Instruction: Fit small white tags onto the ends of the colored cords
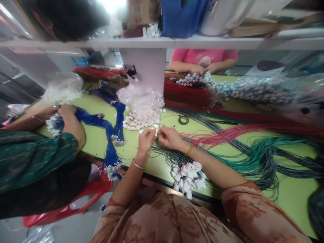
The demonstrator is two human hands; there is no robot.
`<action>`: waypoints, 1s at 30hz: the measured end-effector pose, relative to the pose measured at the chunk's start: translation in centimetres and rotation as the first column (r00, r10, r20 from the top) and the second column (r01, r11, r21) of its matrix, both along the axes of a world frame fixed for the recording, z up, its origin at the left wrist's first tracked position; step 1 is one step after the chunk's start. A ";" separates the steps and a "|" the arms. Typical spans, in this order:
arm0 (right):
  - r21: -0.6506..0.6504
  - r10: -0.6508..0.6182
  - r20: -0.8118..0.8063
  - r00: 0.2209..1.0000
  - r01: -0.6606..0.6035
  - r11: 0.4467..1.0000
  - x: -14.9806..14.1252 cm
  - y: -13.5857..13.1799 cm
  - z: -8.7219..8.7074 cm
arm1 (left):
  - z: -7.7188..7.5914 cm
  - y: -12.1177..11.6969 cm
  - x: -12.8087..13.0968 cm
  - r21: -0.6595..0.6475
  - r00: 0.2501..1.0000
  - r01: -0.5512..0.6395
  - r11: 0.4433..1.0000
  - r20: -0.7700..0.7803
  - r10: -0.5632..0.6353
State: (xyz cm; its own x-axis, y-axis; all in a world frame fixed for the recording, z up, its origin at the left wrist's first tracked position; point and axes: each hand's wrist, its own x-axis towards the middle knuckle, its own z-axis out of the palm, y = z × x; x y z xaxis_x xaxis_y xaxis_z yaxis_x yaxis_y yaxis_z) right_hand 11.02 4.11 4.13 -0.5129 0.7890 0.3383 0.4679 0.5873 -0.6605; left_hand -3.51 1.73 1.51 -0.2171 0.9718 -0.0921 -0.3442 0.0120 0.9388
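Wires [227, 148], green, dark and red, fan across the right half of the green bench [291, 192], the largest spread on it, and converge near the front edge at mid-bench. Blue wire bundles [111, 135] lie left of centre and hang over the front edge. A clear bag [140, 96] sits toward the back, with a pile of loose white connectors [138, 121] spilling before it. A cluster of finished white connectors [188, 175] on wire ends lies at the front edge under the right forearm. Left hand [146, 140] and right hand [169, 137] meet just behind that edge, fingertips pinched together on a small white connector [156, 132] and a wire end; the exact contact is too small to resolve. A co-worker's hand [67, 113] at the left edge grips blue wires.
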 end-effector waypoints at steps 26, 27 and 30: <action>-0.313 0.041 -0.209 0.977 -0.107 0.944 -0.8 4.5 -0.8 | 0.9 0.1 -2.7 -0.077 0.994 0.111 0.991 0.013 -0.111; -0.352 0.031 -0.268 0.963 -0.128 0.927 -1.2 4.5 -0.5 | 0.8 0.1 -2.6 -0.068 0.992 0.121 0.990 0.035 -0.119; -0.438 0.013 -0.389 0.921 -0.197 0.877 -1.9 4.2 0.5 | 0.7 0.0 -2.4 -0.027 0.986 0.142 0.989 0.092 -0.139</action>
State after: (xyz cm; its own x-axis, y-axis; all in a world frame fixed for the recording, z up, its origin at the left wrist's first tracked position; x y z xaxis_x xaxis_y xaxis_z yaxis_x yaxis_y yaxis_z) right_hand 9.11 8.32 4.59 -0.5143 0.8480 0.1279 0.0933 0.2036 -0.9746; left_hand -5.90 1.77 2.17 -0.0678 0.9882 -0.1374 -0.4195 0.0967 0.9026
